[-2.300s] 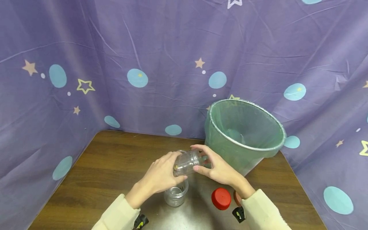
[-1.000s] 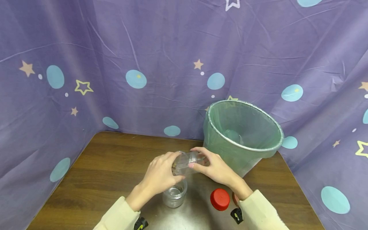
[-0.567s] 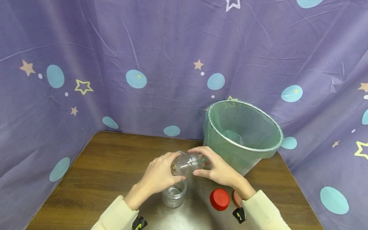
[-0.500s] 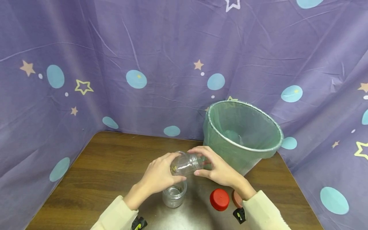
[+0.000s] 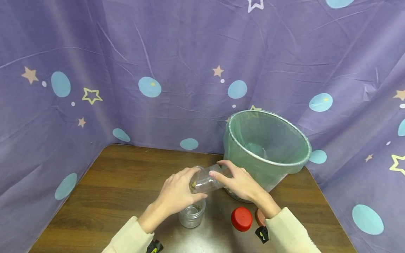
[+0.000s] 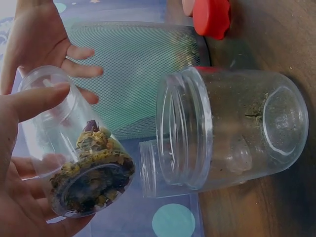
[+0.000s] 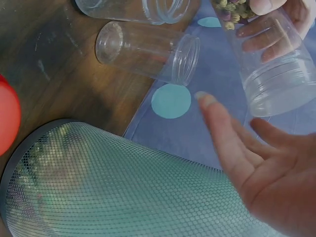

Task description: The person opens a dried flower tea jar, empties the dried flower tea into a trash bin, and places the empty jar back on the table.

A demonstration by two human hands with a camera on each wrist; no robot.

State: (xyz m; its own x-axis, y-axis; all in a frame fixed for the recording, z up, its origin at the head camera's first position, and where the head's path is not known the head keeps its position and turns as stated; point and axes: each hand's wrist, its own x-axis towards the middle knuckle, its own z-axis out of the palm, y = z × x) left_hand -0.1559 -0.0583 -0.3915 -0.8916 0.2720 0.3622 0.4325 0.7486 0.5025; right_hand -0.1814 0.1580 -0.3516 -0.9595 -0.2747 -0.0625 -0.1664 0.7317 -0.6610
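Observation:
My left hand [image 5: 177,189] grips a clear jar [image 5: 207,184] around its base and holds it tilted above the table, mouth toward the right. Dried yellowish flowers [image 6: 96,140] with a few purple bits lie in the bottom of that jar. Fingers spread, my right hand [image 5: 242,181] is beside the mouth end; in the right wrist view a gap shows between its fingertips and the jar. Below stands an upright wide jar [image 5: 191,218] without a lid, with a few dark crumbs inside. Behind it is another lidless clear jar [image 7: 143,52].
A mesh bin lined with a green bag [image 5: 269,165] stands at the back right, with flower-coloured bits showing through its lower mesh [image 7: 54,173]. A red lid [image 5: 242,219] and a brownish-red lid [image 5: 260,217] lie near my right forearm. A purple curtain [image 5: 177,70] hangs behind the table.
My right hand has drawn slightly right from the held jar's neck, and its thumb now overlaps the neck in the head view. The left hand keeps its grip nearly in place.

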